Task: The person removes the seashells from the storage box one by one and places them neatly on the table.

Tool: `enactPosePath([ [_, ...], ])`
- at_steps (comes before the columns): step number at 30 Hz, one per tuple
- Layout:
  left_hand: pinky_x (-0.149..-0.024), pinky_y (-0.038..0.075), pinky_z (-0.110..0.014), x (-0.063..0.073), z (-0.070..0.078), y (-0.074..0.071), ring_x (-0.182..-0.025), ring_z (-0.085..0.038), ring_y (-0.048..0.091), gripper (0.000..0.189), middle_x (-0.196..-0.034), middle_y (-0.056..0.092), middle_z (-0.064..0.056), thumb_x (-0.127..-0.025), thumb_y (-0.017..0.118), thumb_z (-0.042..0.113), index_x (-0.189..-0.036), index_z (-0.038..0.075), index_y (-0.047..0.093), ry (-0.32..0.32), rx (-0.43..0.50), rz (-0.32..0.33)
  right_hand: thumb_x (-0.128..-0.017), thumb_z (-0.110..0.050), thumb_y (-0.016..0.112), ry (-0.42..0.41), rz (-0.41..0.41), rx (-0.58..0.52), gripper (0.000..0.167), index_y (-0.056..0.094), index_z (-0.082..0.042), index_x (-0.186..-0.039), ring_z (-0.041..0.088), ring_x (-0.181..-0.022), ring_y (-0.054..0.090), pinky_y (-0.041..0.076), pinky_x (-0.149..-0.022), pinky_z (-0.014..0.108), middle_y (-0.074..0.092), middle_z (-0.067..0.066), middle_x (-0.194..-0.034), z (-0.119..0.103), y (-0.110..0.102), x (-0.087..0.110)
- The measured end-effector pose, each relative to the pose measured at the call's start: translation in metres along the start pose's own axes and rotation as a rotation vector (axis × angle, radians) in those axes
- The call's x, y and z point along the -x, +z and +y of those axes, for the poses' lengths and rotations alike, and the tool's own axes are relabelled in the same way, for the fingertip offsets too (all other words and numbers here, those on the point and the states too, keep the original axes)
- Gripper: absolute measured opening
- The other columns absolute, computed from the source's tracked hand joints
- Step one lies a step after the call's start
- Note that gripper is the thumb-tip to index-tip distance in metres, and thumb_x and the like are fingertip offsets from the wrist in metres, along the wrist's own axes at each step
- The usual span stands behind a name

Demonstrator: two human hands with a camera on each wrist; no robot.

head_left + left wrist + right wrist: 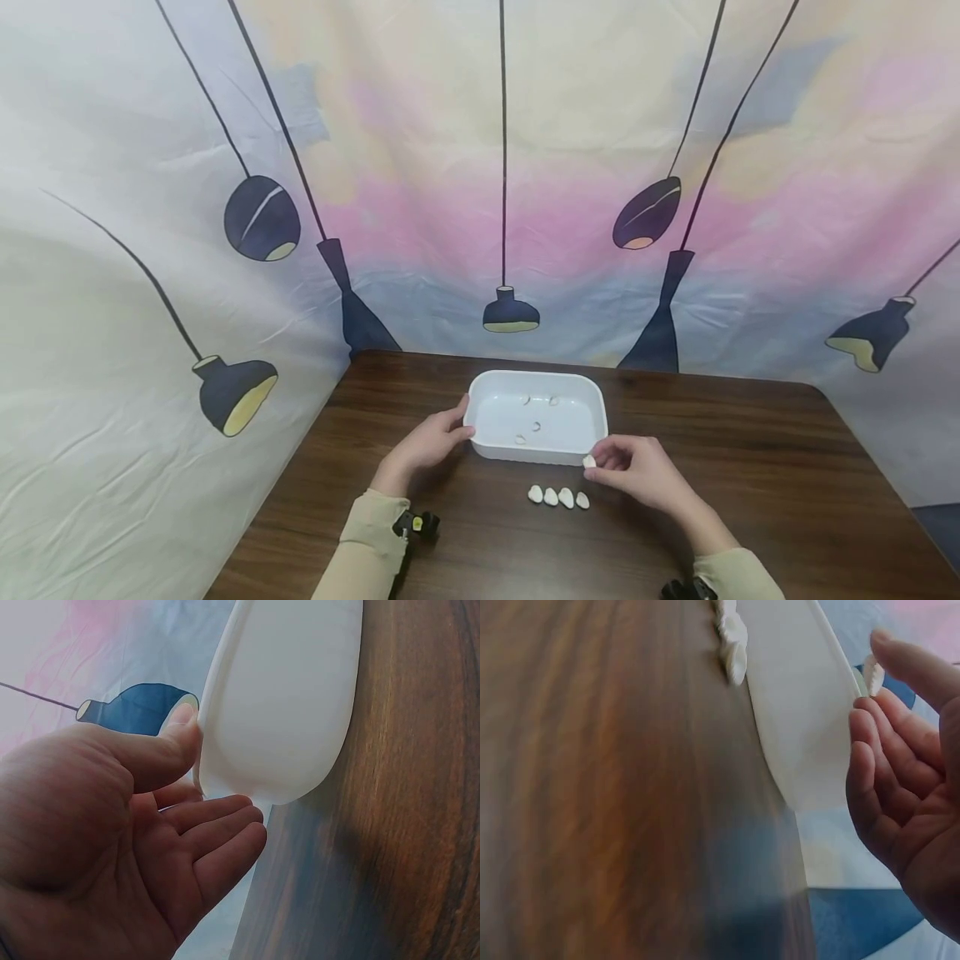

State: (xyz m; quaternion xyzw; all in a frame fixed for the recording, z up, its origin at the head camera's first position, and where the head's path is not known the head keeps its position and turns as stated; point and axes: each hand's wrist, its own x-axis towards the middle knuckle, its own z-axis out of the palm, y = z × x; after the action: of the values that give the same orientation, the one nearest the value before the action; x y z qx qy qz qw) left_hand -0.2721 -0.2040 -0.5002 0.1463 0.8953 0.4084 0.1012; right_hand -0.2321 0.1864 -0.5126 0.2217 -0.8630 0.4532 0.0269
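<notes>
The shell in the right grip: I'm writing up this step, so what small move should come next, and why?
Probably ease the shell into the tray: the right grip pinches it by the tray's near right corner, the left grip holds the opposite end, and four shells lie inside.

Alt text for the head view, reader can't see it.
A person's right hand pinches a small white piece by the near right corner of a white tray, while the left hand holds its left end. Four similar pieces lie in a row on the wooden table in front; four small pale shapes show inside the tray. A lamp-print cloth hangs behind.
</notes>
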Motion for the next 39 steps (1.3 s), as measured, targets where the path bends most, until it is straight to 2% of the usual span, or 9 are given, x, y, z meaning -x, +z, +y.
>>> enactPosePath([
  [5, -0.124, 0.033, -0.057, 0.000, -0.001, 0.001, -0.154, -0.035, 0.039, 0.066, -0.169, 0.036, -0.016, -0.111, 0.059, 0.022, -0.167, 0.002, 0.030, -0.005, -0.005, 0.002, -0.085, -0.031, 0.093, 0.018, -0.103, 0.023, 0.022, 0.078, -0.018, -0.094, 0.005, -0.072, 0.066, 0.056, -0.063, 0.026, 0.071, -0.013, -0.079, 0.011, -0.005, 0.014],
  [11, -0.124, 0.032, -0.057, -0.001, 0.000, 0.001, -0.155, -0.035, 0.039, 0.066, -0.170, 0.036, -0.015, -0.111, 0.059, 0.023, -0.168, 0.004, 0.030, -0.020, -0.009, 0.009, -0.084, -0.038, 0.093, 0.066, -0.223, 0.069, 0.025, 0.076, -0.021, -0.091, 0.003, -0.074, 0.066, 0.057, -0.067, 0.024, 0.070, -0.015, -0.079, 0.018, -0.005, 0.019],
  [18, -0.124, 0.032, -0.057, 0.000, 0.001, 0.000, -0.155, -0.035, 0.039, 0.067, -0.170, 0.036, -0.015, -0.111, 0.060, 0.024, -0.167, 0.003, 0.030, -0.021, -0.011, 0.006, -0.082, -0.036, 0.095, 0.055, -0.238, 0.100, 0.027, 0.076, -0.019, -0.089, 0.001, -0.072, 0.063, 0.055, -0.066, 0.024, 0.068, -0.016, -0.078, 0.013, -0.002, 0.020],
  [30, -0.124, 0.033, -0.057, 0.000, 0.003, 0.000, -0.154, -0.035, 0.040, 0.066, -0.169, 0.038, -0.016, -0.111, 0.059, 0.024, -0.167, 0.003, 0.030, -0.022, -0.019, 0.010, -0.080, -0.031, 0.096, 0.087, -0.220, 0.168, 0.028, 0.073, -0.018, -0.088, 0.001, -0.070, 0.058, 0.051, -0.062, 0.023, 0.063, -0.014, -0.077, 0.006, 0.007, 0.022],
  [39, -0.124, 0.033, -0.057, 0.001, 0.003, 0.000, -0.153, -0.036, 0.041, 0.067, -0.168, 0.038, -0.017, -0.111, 0.060, 0.024, -0.167, 0.002, 0.031, -0.013, -0.023, 0.011, -0.080, -0.028, 0.097, 0.102, -0.225, 0.176, 0.029, 0.071, -0.016, -0.087, 0.003, -0.070, 0.056, 0.049, -0.062, 0.024, 0.062, -0.012, -0.077, -0.001, 0.007, 0.024],
])
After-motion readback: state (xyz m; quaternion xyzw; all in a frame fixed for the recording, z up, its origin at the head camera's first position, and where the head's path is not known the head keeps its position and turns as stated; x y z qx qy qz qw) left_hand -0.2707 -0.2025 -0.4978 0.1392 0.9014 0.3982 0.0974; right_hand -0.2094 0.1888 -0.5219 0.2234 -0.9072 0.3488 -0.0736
